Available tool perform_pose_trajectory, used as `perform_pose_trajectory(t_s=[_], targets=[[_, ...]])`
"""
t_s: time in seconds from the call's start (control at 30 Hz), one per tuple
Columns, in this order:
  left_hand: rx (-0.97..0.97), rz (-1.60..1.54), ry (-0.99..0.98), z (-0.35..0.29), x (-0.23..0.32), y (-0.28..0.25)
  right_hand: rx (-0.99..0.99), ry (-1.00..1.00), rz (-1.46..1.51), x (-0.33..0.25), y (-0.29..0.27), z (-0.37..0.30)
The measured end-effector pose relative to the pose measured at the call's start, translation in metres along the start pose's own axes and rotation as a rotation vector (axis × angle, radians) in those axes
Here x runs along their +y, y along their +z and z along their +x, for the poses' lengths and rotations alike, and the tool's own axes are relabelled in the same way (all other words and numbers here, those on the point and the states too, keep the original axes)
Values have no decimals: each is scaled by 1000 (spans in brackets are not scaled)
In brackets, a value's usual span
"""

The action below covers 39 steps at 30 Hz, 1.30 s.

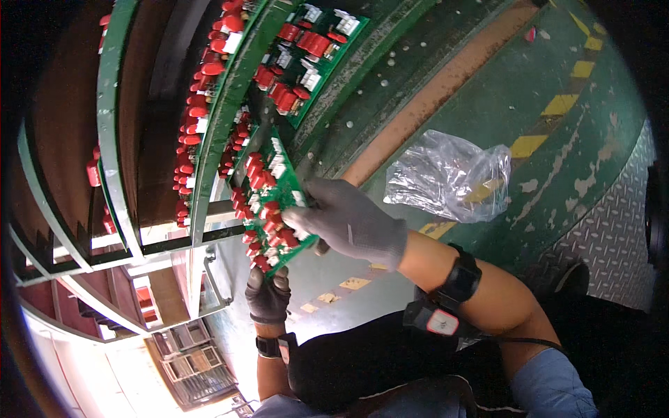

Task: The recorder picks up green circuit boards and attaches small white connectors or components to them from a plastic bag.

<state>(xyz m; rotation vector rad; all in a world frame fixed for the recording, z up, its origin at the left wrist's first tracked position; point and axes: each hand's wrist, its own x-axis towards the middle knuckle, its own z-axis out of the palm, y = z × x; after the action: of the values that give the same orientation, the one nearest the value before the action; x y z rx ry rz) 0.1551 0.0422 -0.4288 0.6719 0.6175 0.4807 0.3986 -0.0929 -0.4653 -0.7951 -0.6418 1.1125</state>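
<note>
A green circuit board [288, 187] with red disc-shaped parts and white connectors is held tilted in front of a green metal rack. My right hand [354, 221], in a grey glove, grips its right edge, with the thumb on the front face. At the lower end of the board, my left hand [268, 298], also gloved in grey, has its fingers closed on the edge. Similar boards [306, 59] rest on the rack shelf just beyond. A row of red parts [202, 104] shows behind a green rail, its boards partly hidden.
The rack's curved-looking green rails [115, 132] fill the left side. A crumpled clear plastic bag [446, 177] lies on the worn green floor [557, 150], across yellow dashed marking. Metal tread plate [620, 230] is at the right. A window [188, 359] glares at lower left.
</note>
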Motion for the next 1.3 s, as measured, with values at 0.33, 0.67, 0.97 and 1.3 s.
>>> perform_pose_trajectory(t_s=[0.33, 0.67, 0.97, 1.3], targets=[[-17, 94, 106, 35, 7, -2, 18, 82, 126, 14, -6, 22], [-146, 19, 127, 35, -10, -16, 13, 245, 113, 18, -5, -7], [-97, -137, 160, 45, -24, -14, 91, 220, 141, 14, -4, -3], [-2, -269, 141, 61, -3, -30, 276, 214, 26, 43, -29, -43]])
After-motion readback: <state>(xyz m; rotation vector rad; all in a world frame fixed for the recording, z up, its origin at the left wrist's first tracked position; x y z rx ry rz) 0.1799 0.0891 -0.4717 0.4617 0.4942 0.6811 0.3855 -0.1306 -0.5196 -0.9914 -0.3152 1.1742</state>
